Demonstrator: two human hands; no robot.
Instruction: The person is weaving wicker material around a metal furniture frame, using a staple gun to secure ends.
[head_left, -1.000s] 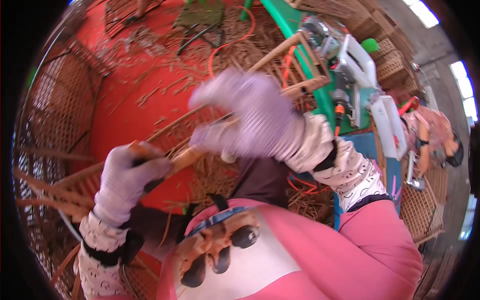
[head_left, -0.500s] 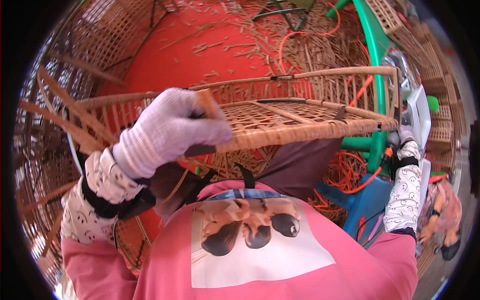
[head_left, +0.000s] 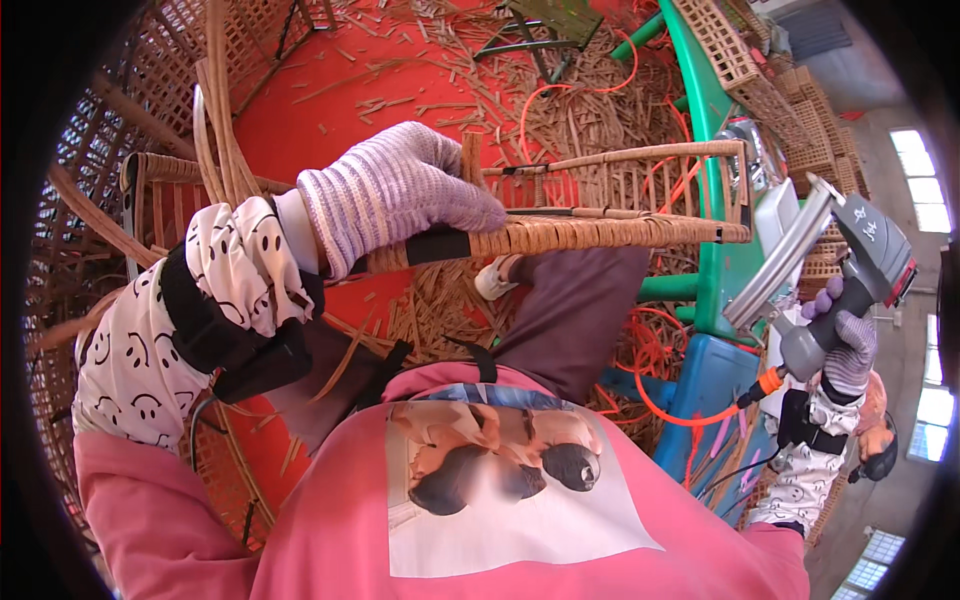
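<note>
A woven wicker frame (head_left: 600, 236) lies across my lap, its near rim wrapped in tan strip with a black section bare. My gloved left hand (head_left: 400, 190) closes over that rim, holding a flat wicker strip (head_left: 472, 156) whose end sticks up beyond the fingers. Off to the right, my gloved right hand (head_left: 852, 345) grips an air stapler (head_left: 868, 248) by its dark handle, raised and apart from the frame. An orange air hose (head_left: 690, 421) joins the stapler's handle through an orange fitting. Long loose strips (head_left: 222, 130) rise behind my left wrist.
A green support (head_left: 712, 255) and a blue stool-like piece (head_left: 715, 375) stand right of the frame. Cut scraps (head_left: 590, 110) litter the red floor (head_left: 330, 100). Lattice wicker panels (head_left: 85, 240) crowd the left, and woven baskets (head_left: 800, 130) are stacked at far right.
My right hand has lifted the stapler into view from beside the green support. My left hand has shifted slightly right and up along the rim; the frame has tilted flatter to view.
</note>
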